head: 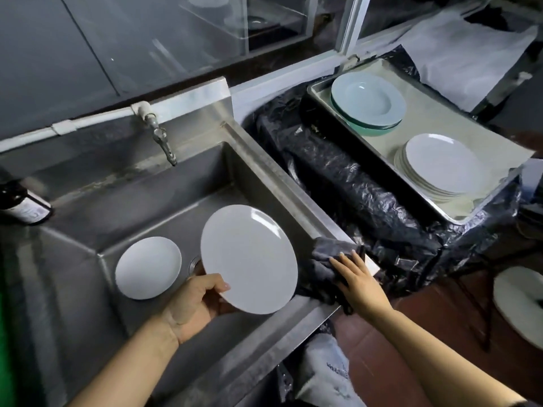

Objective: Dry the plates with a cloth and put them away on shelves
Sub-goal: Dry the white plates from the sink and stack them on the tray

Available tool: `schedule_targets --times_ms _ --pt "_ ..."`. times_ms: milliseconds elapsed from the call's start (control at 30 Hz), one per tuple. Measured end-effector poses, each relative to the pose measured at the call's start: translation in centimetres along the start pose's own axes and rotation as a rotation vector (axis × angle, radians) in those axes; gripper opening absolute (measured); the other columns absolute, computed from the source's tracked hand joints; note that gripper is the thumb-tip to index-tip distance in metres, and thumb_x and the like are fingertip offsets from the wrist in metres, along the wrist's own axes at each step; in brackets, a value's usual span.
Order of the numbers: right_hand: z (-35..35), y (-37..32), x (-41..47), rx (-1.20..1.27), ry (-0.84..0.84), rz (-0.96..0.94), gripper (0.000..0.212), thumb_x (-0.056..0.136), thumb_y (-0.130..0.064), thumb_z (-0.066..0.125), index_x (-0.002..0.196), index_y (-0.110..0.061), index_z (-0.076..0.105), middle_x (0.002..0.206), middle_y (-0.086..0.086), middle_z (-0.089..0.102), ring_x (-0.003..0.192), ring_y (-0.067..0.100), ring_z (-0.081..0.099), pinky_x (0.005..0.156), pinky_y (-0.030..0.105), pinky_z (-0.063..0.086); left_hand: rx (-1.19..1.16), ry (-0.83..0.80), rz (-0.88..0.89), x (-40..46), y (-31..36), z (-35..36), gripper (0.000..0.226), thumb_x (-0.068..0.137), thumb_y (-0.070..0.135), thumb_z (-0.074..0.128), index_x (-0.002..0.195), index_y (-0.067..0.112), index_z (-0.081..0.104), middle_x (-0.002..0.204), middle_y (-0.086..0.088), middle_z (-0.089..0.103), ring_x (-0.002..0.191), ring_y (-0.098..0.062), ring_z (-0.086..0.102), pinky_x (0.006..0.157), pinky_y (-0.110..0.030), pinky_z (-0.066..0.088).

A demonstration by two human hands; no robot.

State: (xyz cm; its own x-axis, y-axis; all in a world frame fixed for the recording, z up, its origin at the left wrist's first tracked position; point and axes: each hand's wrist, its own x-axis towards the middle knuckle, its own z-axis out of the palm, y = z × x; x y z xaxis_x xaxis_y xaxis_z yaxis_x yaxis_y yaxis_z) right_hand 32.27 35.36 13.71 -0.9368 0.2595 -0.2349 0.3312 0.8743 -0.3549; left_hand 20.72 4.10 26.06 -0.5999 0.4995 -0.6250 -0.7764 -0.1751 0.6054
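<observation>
Left hand [196, 301] grips the plate [249, 259] by its near edge, tilted above the sink [273, 174] — right hand [357, 282] lies flat, fingers straight, on the cloth [326, 259].

One head-worn wide-angle view looks forward and steeply down from above the near edge of the steel sink [264, 177], close enough that both forearms enter from the bottom of the frame. The basin fills the left and centre, its right rim running diagonally. The metal tray [320, 92] sits farther off at upper right. Straight lines bow toward the frame's borders.
</observation>
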Motion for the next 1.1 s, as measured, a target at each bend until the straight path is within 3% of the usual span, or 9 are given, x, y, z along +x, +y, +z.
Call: schedule_targets --times_ms 100,267,400,500,567,667,800,900,1100 --pt "0.5 0.4 0.0 -0.073 0.015 -0.009 0.056 0.097 -0.034 0.055 0.148 -0.017 0.039 0.153 0.01 0.038 0.148 0.034 0.018 0.118 0.042 0.02 0.002 -0.016 -0.013 -0.3 -0.3 -0.3 0.056 0.056 -0.003 0.055 0.109 0.014 0.066 0.108 -0.013 0.071 0.106 -0.037 0.054 0.08 -0.052 0.055" --pt "-0.2 0.3 0.1 -0.132 -0.09 0.02 0.078 0.088 -0.064 0.016 0.155 -0.024 0.019 0.162 0.001 0.02 0.151 0.024 0.002 0.121 0.036 0.008 -0.024 -0.043 -0.008 -0.7 -0.6 0.3 0.066 0.057 -0.005 0.054 0.122 0.01 0.058 0.115 -0.018 0.068 0.106 -0.037 0.059 0.072 -0.045 0.058" --pt "-0.9 0.3 0.1 -0.187 -0.17 0.033 0.065 0.101 -0.054 0.033 0.156 -0.029 0.008 0.164 -0.003 0.009 0.151 0.02 -0.006 0.121 0.037 0.004 -0.028 -0.069 0.001 -0.6 -0.3 1.5 0.055 0.057 -0.003 0.054 0.11 0.007 0.065 0.108 -0.018 0.07 0.098 -0.034 0.061 0.07 -0.039 0.058" --pt "-1.9 0.2 0.2 -0.191 -0.233 0.041 0.066 0.099 -0.058 0.031 0.156 -0.034 0.006 0.164 -0.005 0.007 0.151 0.017 -0.005 0.121 0.043 0.004 0.006 -0.093 0.014 -0.3 0.1 2.8 0.05 0.057 -0.001 0.054 0.104 0.009 0.066 0.1 -0.014 0.073 0.099 -0.034 0.058 0.072 -0.04 0.058" --pt "-2.8 0.2 0.1 -0.172 -0.254 0.02 0.078 0.089 -0.075 0.014 0.155 -0.035 0.006 0.164 -0.004 0.005 0.151 0.018 -0.004 0.121 0.042 0.002 0.027 -0.103 0.034 -0.1 0.4 3.7 0.052 0.056 -0.001 0.056 0.106 0.012 0.065 0.1 -0.012 0.073 0.101 -0.034 0.059 0.073 -0.043 0.058" --pt "-5.1 0.2 -0.1 -0.02 -0.141 -0.071 0.111 0.064 -0.091 -0.015 0.155 -0.032 0.006 0.161 -0.01 0.0 0.151 0.016 -0.001 0.122 0.033 0.0 0.051 -0.116 0.053 0.4 0.9 5.5 0.07 0.046 0.0 0.067 0.114 0.015 0.064 0.108 -0.014 0.072 0.106 -0.036 0.061 0.074 -0.045 0.06" --pt "-10.1 0.3 0.2 0.233 0.013 -0.218 0.091 0.082 -0.085 0.009 0.155 -0.03 0.01 0.159 -0.015 0.004 0.149 0.004 -0.004 0.121 0.025 -0.004 0.089 -0.147 0.071 1.6 1.6 8.9 0.081 0.044 0.008 0.072 0.125 0.009 0.059 0.12 -0.018 0.066 0.115 -0.04 0.058 0.085 -0.049 0.057" --pt "-14.1 0.7 0.6 0.336 0.027 -0.243 0.076 0.09 -0.073 0.027 0.152 -0.036 0.007 0.158 -0.022 0.005 0.147 -0.003 -0.002 0.121 0.023 0.0 0.104 -0.182 0.095 2.8 2.0 12.3 0.078 0.046 0.009 0.07 0.124 0.006 0.06 0.124 -0.02 0.065 0.115 -0.04 0.059 0.097 -0.057 0.048" --pt "-20.0 4.2 1.3 0.467 0.072 -0.214 0.072 0.087 -0.073 0.042 0.147 -0.048 0.011 0.152 -0.033 0.007 0.145 -0.007 0.009 0.121 0.027 0.014 0.106 -0.219 0.133 5.1 2.5 20.4 0.061 0.052 -0.001 0.06 0.112 0.006 0.064 0.109 -0.017 0.071 0.089 -0.032 0.069 0.07 -0.044 0.058"
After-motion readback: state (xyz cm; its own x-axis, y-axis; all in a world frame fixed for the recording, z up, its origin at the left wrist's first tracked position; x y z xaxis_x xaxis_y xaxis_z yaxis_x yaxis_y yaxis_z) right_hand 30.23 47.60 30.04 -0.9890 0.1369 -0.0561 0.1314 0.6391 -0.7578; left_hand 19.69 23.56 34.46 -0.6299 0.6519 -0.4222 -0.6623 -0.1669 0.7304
